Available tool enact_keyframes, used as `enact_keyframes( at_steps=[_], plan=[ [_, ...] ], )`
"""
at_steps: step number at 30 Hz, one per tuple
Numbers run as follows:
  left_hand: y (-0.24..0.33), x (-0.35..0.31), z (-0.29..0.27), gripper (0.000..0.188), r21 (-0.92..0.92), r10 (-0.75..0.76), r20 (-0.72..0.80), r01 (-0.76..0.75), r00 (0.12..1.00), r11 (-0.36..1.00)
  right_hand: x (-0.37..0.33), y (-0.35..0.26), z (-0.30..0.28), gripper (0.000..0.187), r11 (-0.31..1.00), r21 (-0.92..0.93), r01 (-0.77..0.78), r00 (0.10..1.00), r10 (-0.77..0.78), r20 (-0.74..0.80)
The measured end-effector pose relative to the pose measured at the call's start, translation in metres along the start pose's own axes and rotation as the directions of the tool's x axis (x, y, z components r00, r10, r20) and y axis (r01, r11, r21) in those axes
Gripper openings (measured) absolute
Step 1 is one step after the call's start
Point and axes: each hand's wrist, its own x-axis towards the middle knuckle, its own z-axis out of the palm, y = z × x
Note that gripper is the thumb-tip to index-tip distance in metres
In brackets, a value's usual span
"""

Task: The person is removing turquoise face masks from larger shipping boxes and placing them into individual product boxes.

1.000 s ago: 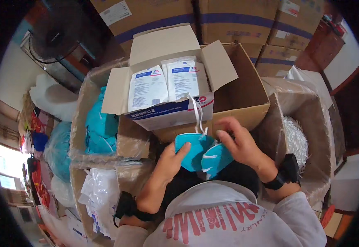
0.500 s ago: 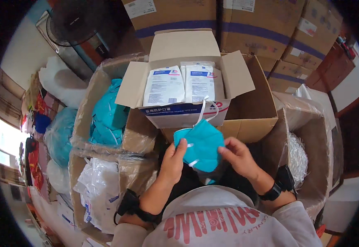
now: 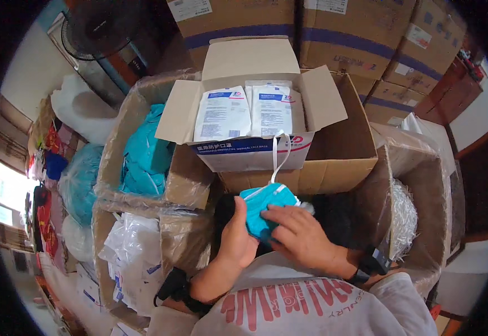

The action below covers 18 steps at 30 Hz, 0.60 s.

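Note:
A teal face mask [image 3: 259, 222] with white straps is held low in front of my body, just below the open carton [image 3: 244, 152]. My left hand [image 3: 236, 238] cradles it from the left side, thumb up along its edge. My right hand [image 3: 302, 234] lies over the mask's right part, bent fingers pressing on its face. One white strap loop stands up from the mask's top and overlaps the carton's front. White printed packets [image 3: 223, 117] fill the carton in two rows. Something whitish shows behind the mask at its right edge, too blurred to name.
A lined box of teal masks [image 3: 146, 151] stands left, above a box of white packets [image 3: 134, 252]. At right, another lined box holds a bundle of white straps [image 3: 403, 218]. Stacked brown cartons [image 3: 350, 42] and a black fan [image 3: 95, 31] are at the back.
The mask has come down closer to my body and turned, looking smaller from this side. My right hand has moved left from its edge onto its face.

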Motion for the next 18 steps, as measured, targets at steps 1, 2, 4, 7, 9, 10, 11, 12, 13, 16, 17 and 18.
enact_keyframes(
  at_steps=[1, 2, 4, 7, 9, 10, 11, 12, 13, 16, 17, 18],
  plan=[
    [-0.002, -0.004, -0.004, 0.039, 0.070, 0.018, -0.003, -0.017, 1.000, 0.997, -0.002, -0.003, 0.003, 0.023, 1.000, 0.016, 0.004, 1.000, -0.005, 0.008],
    [-0.004, -0.006, -0.006, 0.039, 0.139, 0.035, -0.005, -0.034, 0.999, 0.990, -0.004, -0.004, 0.005, 0.023, 1.000, 0.024, 0.019, 0.999, -0.020, 0.034],
    [-0.007, -0.009, -0.012, 0.034, 0.209, 0.056, -0.032, -0.048, 0.998, 0.977, -0.008, -0.003, 0.010, 0.024, 0.998, 0.041, 0.049, 0.995, -0.052, 0.087],
    [-0.013, -0.009, -0.029, 0.030, 0.369, 0.107, -0.044, -0.084, 0.993, 0.926, -0.011, -0.001, 0.013, 0.024, 0.992, 0.113, 0.051, 0.990, -0.066, 0.127],
    [-0.009, -0.011, -0.043, 0.028, 0.572, 0.137, -0.036, -0.092, 0.990, 0.815, -0.011, 0.003, 0.003, 0.029, 0.979, 0.199, 0.037, 0.990, -0.063, 0.129],
    [-0.003, -0.013, -0.049, 0.028, 0.700, 0.144, 0.025, -0.121, 0.989, 0.704, -0.008, 0.005, -0.003, 0.031, 0.970, 0.240, 0.028, 0.990, -0.061, 0.131],
    [0.007, -0.017, -0.053, 0.029, 0.809, 0.141, 0.080, -0.147, 0.987, 0.569, -0.002, 0.006, -0.008, 0.035, 0.982, 0.184, 0.027, 0.996, -0.041, 0.073],
    [0.015, -0.019, -0.054, 0.030, 0.893, 0.127, 0.134, -0.175, 0.983, 0.415, 0.005, 0.007, -0.015, 0.039, 0.991, 0.129, 0.022, 1.000, -0.025, 0.015],
    [0.026, -0.026, -0.047, 0.033, 0.898, 0.131, 0.176, -0.213, 0.976, 0.384, 0.011, 0.007, -0.017, 0.042, 0.997, 0.077, 0.018, 0.999, -0.015, -0.042],
    [0.044, -0.033, -0.030, 0.031, 0.913, 0.014, 0.209, -0.201, 0.978, 0.356, 0.018, 0.010, -0.011, 0.050, 0.994, 0.091, 0.057, 0.993, -0.065, 0.094],
    [0.052, -0.034, -0.020, 0.029, 0.933, -0.023, 0.186, -0.170, 0.982, 0.318, 0.019, 0.011, -0.007, 0.039, 0.988, 0.119, 0.100, 0.987, -0.114, 0.110],
    [0.061, -0.036, -0.008, 0.028, 0.950, -0.059, 0.162, -0.140, 0.985, 0.279, 0.018, 0.011, -0.007, 0.034, 0.988, 0.157, 0.009, 0.979, -0.041, 0.199]
  ],
)
